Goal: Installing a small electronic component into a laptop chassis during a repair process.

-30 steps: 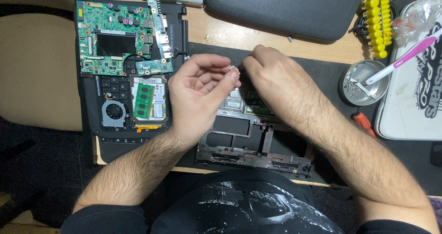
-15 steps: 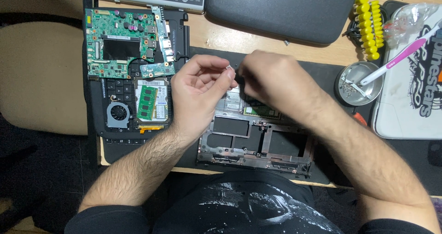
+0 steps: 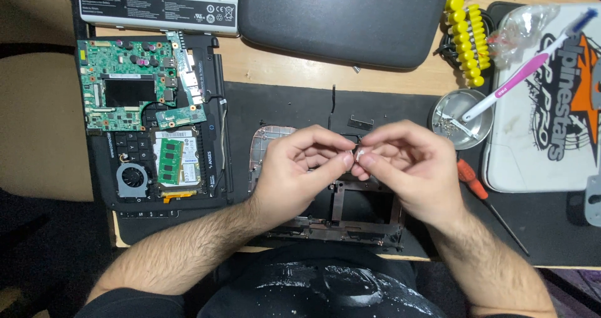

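You pinch a small silvery part [image 3: 358, 154] between the fingertips of your left hand [image 3: 300, 168] and right hand [image 3: 407, 164]; its direction is too small to tell. It hangs above the black laptop frame [image 3: 350, 218]. A long grey battery [image 3: 159, 8] with white label lies far left.

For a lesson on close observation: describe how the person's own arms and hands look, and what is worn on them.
Both forearms are bare and hairy up to the elbows. The left hand and the right hand wear no gloves; no rings or watch show. Dark sleeves begin only near the bottom edge of the picture. No markings are visible.
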